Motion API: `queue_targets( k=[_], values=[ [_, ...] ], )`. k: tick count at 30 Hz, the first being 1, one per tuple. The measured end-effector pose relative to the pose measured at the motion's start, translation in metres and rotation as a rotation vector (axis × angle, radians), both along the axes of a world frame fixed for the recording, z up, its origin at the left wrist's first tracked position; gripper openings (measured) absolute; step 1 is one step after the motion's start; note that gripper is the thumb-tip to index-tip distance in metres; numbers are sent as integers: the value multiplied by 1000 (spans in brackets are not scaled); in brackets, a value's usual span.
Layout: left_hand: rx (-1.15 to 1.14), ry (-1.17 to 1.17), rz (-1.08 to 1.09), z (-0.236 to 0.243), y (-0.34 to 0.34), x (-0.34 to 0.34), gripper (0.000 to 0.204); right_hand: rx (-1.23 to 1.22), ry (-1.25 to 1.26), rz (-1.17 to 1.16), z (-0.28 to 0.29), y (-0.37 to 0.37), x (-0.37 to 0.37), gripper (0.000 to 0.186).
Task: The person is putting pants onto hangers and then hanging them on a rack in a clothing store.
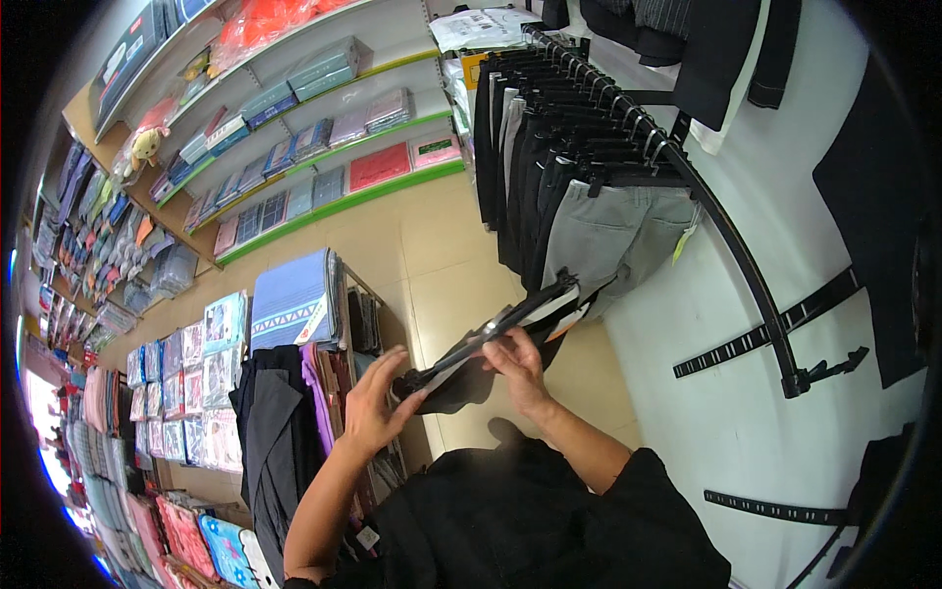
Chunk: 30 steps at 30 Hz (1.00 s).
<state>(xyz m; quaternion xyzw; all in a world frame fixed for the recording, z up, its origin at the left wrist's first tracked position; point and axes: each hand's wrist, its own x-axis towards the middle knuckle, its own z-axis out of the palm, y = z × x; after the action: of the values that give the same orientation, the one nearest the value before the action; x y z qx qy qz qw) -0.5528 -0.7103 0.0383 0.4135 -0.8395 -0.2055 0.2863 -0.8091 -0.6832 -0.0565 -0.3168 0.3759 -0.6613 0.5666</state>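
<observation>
In front of my body I hold a black clip hanger (481, 337) at a slant, with dark trousers (461, 390) hanging below it. My left hand (378, 402) is closed round its lower left end, thumb and fingers on either side of the clip. Nearer the middle, my right hand (520, 371) pinches the hanger bar or the waistband under it; which of them cannot be made out. The far end of the hanger reaches up to the grey jeans (613, 236), the nearest pair on the rack.
A black wall rail (721, 211) carries several dark trousers on hangers and bends down at its near end. Dark garments (270, 422) hang at a stand on my left, beside packaged goods (201, 378) and a folded blue textile (292, 299). Shelves (339, 191) line the far wall.
</observation>
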Motion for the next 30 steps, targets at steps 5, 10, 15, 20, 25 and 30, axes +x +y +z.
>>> queue_targets(
  k=[5, 10, 15, 20, 25, 30],
  values=[
    [-137, 94, 76, -14, 4, 27, 46, 9, 40, -293, -8, -3, -42, 30],
    [231, 133, 229, -57, 25, 63, 23, 37, -1, -581, 1, -12, -105, 23],
    [454, 136, 337, -114, 55, 105, 16, 27, 13, -769, 8, -31, -186, 29],
    [517, 88, 390, -136, 79, 127, 17, 11, 25, -878, 20, -63, -251, 32],
    [564, 21, 412, -146, 93, 131, 17, 9, 141, -909, 30, -96, -298, 34],
    [590, 22, 412, -157, 98, 132, 17, 80, 122, -976, 31, -126, -326, 33]
  ],
)
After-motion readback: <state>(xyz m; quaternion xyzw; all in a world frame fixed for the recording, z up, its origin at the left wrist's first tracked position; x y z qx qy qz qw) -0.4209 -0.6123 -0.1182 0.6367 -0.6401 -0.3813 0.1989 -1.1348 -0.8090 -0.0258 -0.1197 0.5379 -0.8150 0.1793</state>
